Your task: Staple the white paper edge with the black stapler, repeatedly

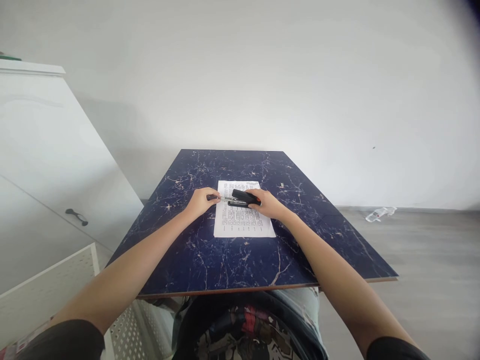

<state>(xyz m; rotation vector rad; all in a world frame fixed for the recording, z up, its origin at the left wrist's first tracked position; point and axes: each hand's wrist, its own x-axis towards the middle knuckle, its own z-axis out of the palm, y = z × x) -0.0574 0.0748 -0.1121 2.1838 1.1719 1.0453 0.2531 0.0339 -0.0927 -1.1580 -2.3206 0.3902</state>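
Note:
A black stapler (243, 195) lies across a printed sheet of paper (240, 225), its upper and lower arms apart at the left end. My right hand (268, 202) is closed around the stapler's right end, where a bit of orange shows. Between the pinched fingers of my left hand (201, 201) is a slim metal rod with a dark handle, like a small screwdriver (212, 197). Its bright shaft points right and reaches the stapler's open end; whether it touches inside is too small to tell.
The paper lies on a dark blue marble-patterned table (240, 270) against a white wall. A white cabinet (48, 150) with a dark handle stands left, above a white perforated container (127, 325). Crumpled clear plastic (380, 214) lies on the floor at right.

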